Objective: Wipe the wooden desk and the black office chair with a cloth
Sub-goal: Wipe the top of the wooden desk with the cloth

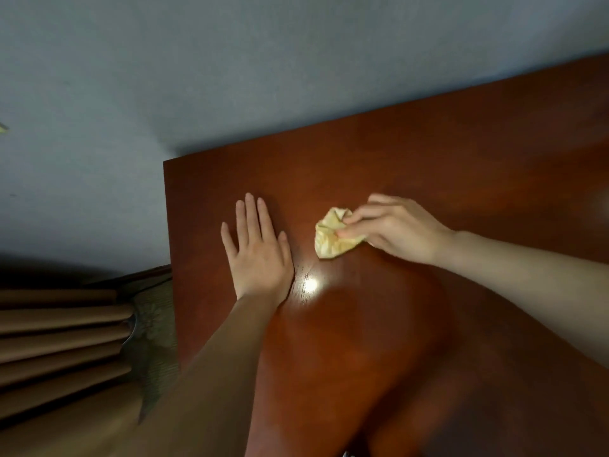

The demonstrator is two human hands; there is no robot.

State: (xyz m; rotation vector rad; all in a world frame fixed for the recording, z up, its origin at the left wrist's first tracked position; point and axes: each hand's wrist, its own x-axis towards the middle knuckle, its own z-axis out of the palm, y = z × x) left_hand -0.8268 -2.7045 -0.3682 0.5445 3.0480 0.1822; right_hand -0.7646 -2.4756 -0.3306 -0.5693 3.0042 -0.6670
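Observation:
The reddish-brown wooden desk (445,166) fills the right and lower part of the head view, its left corner near the wall. A crumpled yellow cloth (329,237) lies on the desk top near the middle. My right hand (392,227) grips the cloth from the right, with fingers and thumb curled over it. My left hand (258,250) rests flat on the desk, fingers straight, a short way left of the cloth. The black office chair is not in view.
A grey-blue wall (197,77) stands behind and left of the desk. Brown pleated curtains (62,341) hang at the lower left beside the desk's left edge. A bright light reflection (309,286) shines on the desk between my arms.

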